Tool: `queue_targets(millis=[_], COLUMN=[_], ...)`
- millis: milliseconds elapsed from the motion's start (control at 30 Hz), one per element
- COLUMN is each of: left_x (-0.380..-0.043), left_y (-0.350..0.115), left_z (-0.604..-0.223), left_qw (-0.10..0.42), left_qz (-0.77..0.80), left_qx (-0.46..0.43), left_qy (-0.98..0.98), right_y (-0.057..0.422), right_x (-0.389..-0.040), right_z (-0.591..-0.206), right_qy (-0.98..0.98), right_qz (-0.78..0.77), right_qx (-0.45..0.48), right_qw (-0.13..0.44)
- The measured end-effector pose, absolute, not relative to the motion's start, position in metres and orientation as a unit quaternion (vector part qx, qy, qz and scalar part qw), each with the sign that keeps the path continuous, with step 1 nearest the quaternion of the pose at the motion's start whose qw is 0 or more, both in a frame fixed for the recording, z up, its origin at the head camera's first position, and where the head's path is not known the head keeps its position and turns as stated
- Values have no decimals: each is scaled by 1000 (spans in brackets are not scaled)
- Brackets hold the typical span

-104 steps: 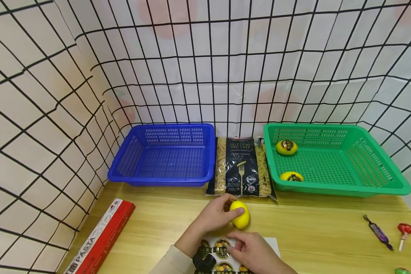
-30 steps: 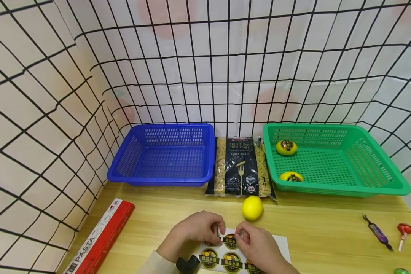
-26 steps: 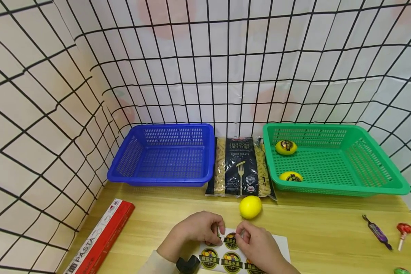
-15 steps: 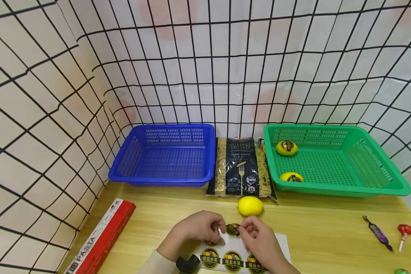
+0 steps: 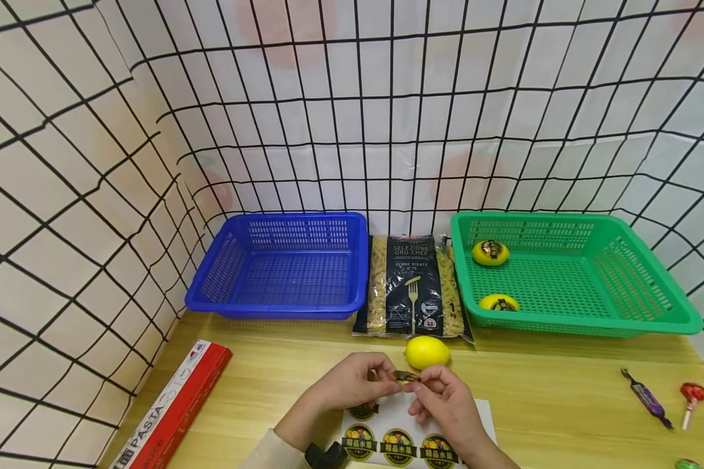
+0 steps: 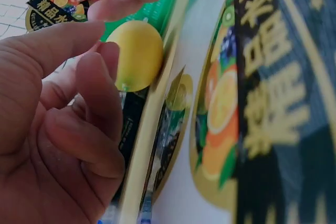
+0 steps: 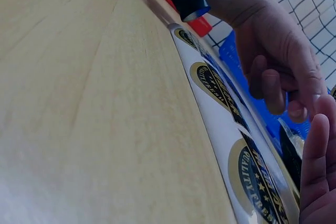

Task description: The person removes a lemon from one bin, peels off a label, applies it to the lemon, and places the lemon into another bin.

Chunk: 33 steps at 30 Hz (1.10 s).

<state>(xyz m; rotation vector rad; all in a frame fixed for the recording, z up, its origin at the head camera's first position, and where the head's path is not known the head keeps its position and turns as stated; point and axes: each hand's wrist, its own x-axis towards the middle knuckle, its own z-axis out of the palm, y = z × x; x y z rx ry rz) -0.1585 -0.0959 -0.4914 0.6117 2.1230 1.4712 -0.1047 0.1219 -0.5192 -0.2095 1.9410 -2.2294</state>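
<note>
A round black-and-gold sticker (image 5: pixel 407 376), printed with fruit and lettering, is held up above a white sticker sheet (image 5: pixel 413 417). My right hand (image 5: pixel 446 404) pinches its right edge; the left wrist view shows the raised sticker (image 6: pixel 55 6) with those fingertips on it. From the other side my left hand (image 5: pixel 360 381) has curled fingers, thumb and index tips at the sticker's left edge. Several stickers remain on the sheet, such as one fruit sticker (image 5: pixel 398 447). Just beyond the hands lies a plain yellow lemon (image 5: pixel 427 352).
A blue basket (image 5: pixel 276 312) stands back left, and a green basket (image 5: pixel 592 324) with two stickered lemons (image 5: pixel 491 253) back right. Between them lies a penne bag (image 5: pixel 413 286). A red pasta box (image 5: pixel 182 404) is at left; a wrapped candy (image 5: pixel 646 397) and lollipop (image 5: pixel 693 394) at right.
The left hand has let go of the lemon, which now rests by the penne bag. The right hand has peeled a sticker from the sheet and raised it; the left hand has come up beside it.
</note>
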Motion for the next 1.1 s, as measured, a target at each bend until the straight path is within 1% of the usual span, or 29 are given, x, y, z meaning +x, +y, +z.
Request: queue_targets(millis=[167, 400, 600, 833, 1000, 1100], left_x=[-160, -159, -158, -158, -157, -157], left_y=[-95, -95, -95, -93, -93, -96], left_z=[-492, -491, -489, -491, -491, -488], left_qw=[235, 215, 214, 221, 226, 209], left_qz=[551, 544, 544, 538, 511, 486], left_qx=[228, 233, 230, 244, 250, 245], left_qy=[767, 777, 778, 776, 791, 812], right_y=[122, 120, 118, 112, 111, 110], right_x=[-105, -103, -102, -104, -105, -105], right_z=[-519, -519, -519, -517, -516, -516], right_qy=[657, 680, 694, 708, 720, 727], right_qz=[-746, -729, -716, -704, -690, -683], right_qx=[-69, -36, -27, 35, 56, 65], right_qw=[91, 75, 69, 45, 32, 31])
